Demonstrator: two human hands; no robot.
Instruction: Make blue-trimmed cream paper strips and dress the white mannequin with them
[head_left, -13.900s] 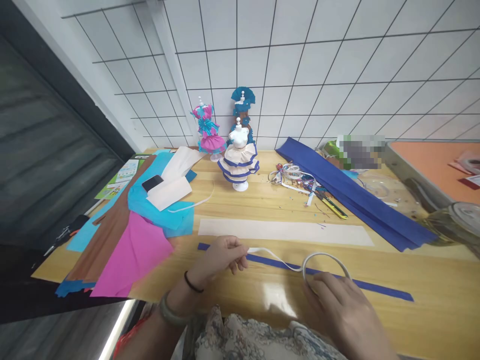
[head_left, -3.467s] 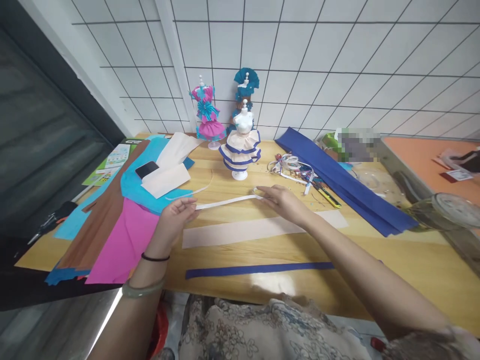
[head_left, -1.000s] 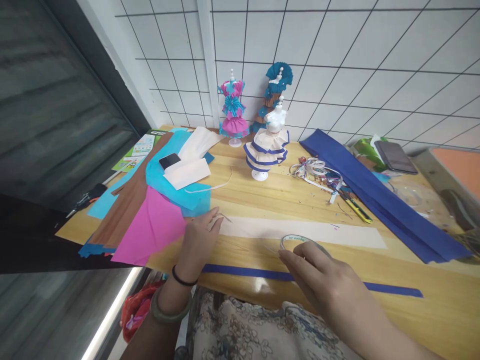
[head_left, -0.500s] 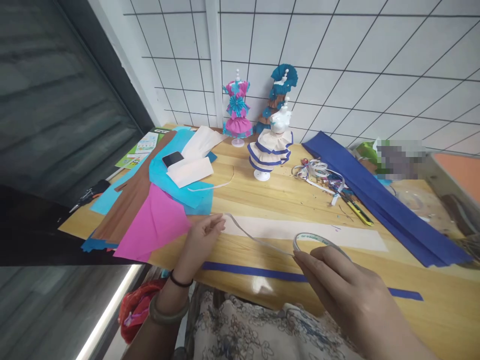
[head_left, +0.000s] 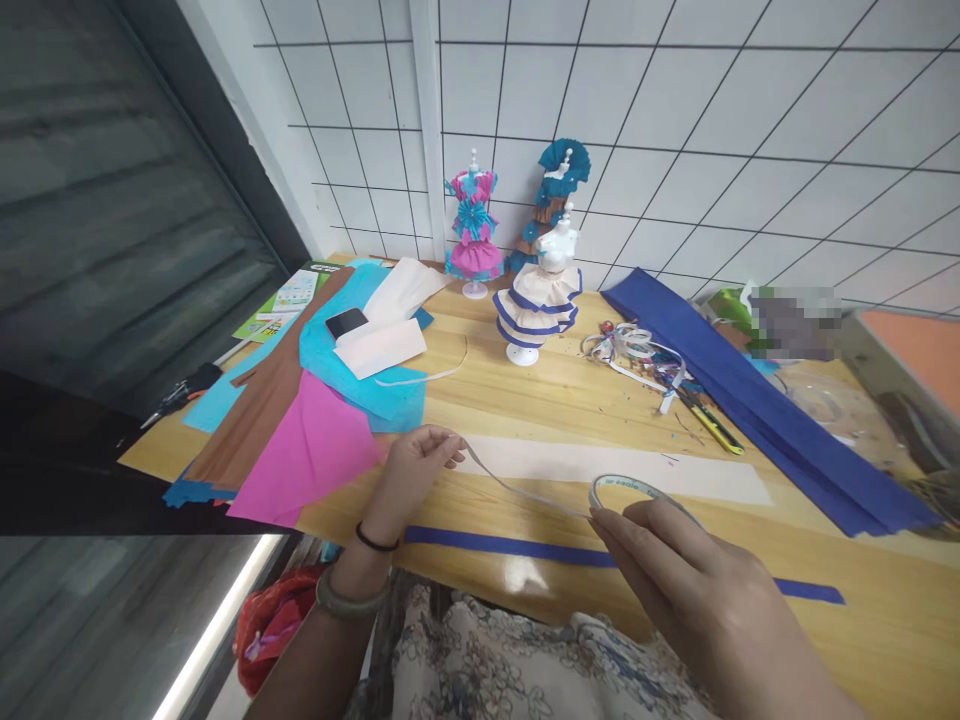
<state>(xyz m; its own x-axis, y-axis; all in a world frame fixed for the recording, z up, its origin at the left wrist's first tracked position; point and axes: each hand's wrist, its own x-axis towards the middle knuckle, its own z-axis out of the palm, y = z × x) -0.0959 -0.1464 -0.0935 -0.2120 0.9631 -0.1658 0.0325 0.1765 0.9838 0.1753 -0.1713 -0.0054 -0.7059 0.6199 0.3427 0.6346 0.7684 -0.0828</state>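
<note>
My left hand (head_left: 421,468) pinches the free end of a thin tape strip (head_left: 517,487) near the left end of a cream paper strip (head_left: 600,464). The tape sags slightly between my hands. My right hand (head_left: 690,570) is closed on the tape roll (head_left: 634,484), whose ring shows above my fingers. The cream strip lies flat behind the tape. Nearer the front edge, a narrow blue strip (head_left: 517,547) runs under my right hand, which covers part of it.
Pink paper (head_left: 304,455), brown paper (head_left: 262,400) and a phone (head_left: 346,323) lie left. Three dressed mannequins, one in cream and blue (head_left: 538,310), stand behind. A yellow cutter (head_left: 712,425), ribbon scraps (head_left: 634,345) and folded blue paper (head_left: 757,400) lie right.
My left hand has moved slightly right with the tape end. My right hand and the roll have hardly moved. The view has tilted slightly.
</note>
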